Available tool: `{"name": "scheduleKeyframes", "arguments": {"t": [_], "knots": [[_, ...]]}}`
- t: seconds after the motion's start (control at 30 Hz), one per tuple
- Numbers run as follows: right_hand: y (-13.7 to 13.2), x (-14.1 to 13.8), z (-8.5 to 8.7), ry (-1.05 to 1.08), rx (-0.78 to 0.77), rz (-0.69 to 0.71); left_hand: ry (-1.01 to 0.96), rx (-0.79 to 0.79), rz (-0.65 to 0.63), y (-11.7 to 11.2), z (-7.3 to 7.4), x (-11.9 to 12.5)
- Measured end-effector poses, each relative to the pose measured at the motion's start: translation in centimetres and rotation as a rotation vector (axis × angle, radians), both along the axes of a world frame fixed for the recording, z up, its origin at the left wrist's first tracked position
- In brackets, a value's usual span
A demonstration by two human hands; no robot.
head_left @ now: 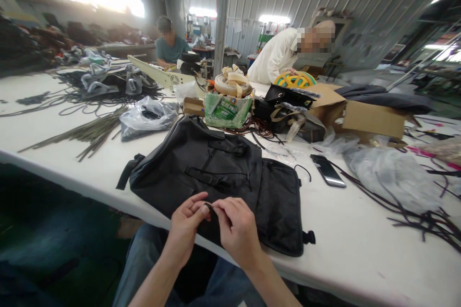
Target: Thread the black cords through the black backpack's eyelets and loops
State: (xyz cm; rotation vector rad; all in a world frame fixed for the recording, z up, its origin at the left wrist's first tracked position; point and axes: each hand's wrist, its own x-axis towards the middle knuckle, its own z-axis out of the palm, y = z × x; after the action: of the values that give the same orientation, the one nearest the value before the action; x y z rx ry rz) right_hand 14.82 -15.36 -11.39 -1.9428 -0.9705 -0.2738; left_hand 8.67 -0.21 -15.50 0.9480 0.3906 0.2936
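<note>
A black bag (230, 172) with carry handles and a zipper lies flat along the front edge of the table. Over its near side, my left hand (187, 220) pinches a small dark piece (208, 206) between thumb and fingers. My right hand (236, 223) meets it from the other side, its fingertips pressed together at the same piece. What kind of piece it is, and whether it belongs to the bag, is too small to tell. A buckle (309, 237) sticks out at the bag's lower right corner, and a strap end (129, 170) at its left.
Behind the bag stand a green box (228, 108) of rolled webbing and a plastic bag (149, 117) of dark bits. A phone (327, 171), clear plastic (392, 177) and black cords lie to the right, with an open carton (372, 117) beyond. Two people work across the table.
</note>
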Motion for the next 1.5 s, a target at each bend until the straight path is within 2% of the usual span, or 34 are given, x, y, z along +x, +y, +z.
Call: {"name": "scheduleKeyframes", "arguments": {"t": [0.13, 0.33, 0.53, 0.8, 1.07, 1.3, 1.5], "knots": [[0.2, 0.0, -0.2, -0.022, 0.044, -0.003, 0.003, -0.047, 0.005, 0.1, 0.2, 0.1], [-0.1, -0.3, -0.9, -0.106, -0.023, -0.09, 0.017, -0.046, 0.032, 0.0, 0.0, 0.3], [-0.3, -1.0, -1.4, -0.034, 0.038, -0.074, 0.03, -0.042, 0.06, -0.4, -0.2, 0.3], [1.1, -1.4, -1.7, 0.09, 0.163, -0.086, -0.005, -0.034, 0.072, -0.3, -0.2, 0.2], [0.9, -0.9, -1.2, 0.24, 0.189, -0.015, -0.022, -0.097, -0.018, 0.4, -0.4, -0.3], [0.2, -0.9, -1.2, 0.226, 0.128, -0.008, -0.035, 0.031, -0.033, 0.2, 0.1, -0.2], [0.1, -1.1, -1.7, 0.196, 0.158, -0.019, -0.075, 0.09, -0.07, 0.1, 0.9, -0.1]]}}
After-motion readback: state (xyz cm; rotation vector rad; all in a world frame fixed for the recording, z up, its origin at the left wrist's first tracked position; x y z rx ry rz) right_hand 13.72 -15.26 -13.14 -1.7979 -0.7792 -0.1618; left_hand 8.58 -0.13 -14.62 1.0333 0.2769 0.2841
